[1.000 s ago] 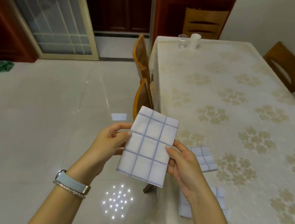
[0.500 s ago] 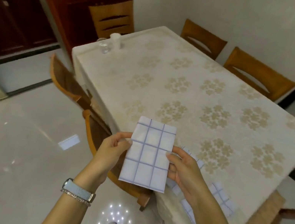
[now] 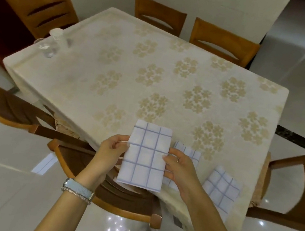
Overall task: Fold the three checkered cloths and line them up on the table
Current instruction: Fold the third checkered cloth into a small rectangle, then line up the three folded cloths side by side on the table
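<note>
A folded white cloth with blue checks (image 3: 146, 155) is held upright in the air over the table's near corner. My left hand (image 3: 112, 152) pinches its left edge and my right hand (image 3: 179, 168) grips its right edge. Two more folded checkered cloths lie on the table (image 3: 114, 72) near that corner: one (image 3: 189, 153) is partly hidden behind my right hand, the other (image 3: 220, 187) lies to its right by the table edge.
A clear glass (image 3: 46, 48) and a white paper cup (image 3: 57, 34) stand at the table's far left corner. Wooden chairs surround the table: one (image 3: 98, 168) just below my hands, one (image 3: 298, 180) at the right, two at the far side.
The view has swung to the right, so the table now lies straight ahead. Both hands still hold the folded cloth the same way, now over the table corner.
</note>
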A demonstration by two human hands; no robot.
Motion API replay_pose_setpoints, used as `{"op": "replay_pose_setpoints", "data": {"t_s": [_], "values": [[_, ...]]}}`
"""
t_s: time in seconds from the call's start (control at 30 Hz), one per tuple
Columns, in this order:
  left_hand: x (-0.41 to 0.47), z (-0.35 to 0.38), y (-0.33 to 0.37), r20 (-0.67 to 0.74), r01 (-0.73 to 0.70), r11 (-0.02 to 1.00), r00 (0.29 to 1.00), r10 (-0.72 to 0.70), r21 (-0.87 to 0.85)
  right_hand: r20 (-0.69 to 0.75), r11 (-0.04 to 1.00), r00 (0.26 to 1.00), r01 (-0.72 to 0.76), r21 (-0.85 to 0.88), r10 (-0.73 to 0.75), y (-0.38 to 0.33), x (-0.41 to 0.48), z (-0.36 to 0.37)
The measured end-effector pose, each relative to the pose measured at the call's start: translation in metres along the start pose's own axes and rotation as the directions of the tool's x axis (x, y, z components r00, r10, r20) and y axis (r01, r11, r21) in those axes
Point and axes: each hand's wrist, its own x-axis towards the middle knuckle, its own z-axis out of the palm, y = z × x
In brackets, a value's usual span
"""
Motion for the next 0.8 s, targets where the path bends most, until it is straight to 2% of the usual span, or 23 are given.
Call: {"op": "replay_pose_setpoints", "data": {"t_s": [0.3,0.47,0.67,0.8], "values": [[0.074,0.017,-0.020,-0.047,0.191,0.970,0.981,-0.186,0.152,-0.095,0.993,0.996,-0.007,-0.116,-0.004,0.029,0.063,-0.009],[0.112,0.024,-0.038,-0.062,0.253,0.951,0.967,-0.246,0.175,-0.136,0.985,0.990,-0.053,-0.162,0.031,0.043,0.092,-0.018],[0.147,0.028,-0.057,-0.071,0.260,0.936,0.966,-0.250,0.236,-0.209,0.976,0.974,-0.121,-0.183,0.082,0.057,0.118,-0.018],[0.160,0.029,-0.067,-0.097,0.261,0.915,0.965,-0.242,0.308,-0.201,0.965,0.967,-0.196,-0.174,0.160,0.062,0.132,-0.020]]}}
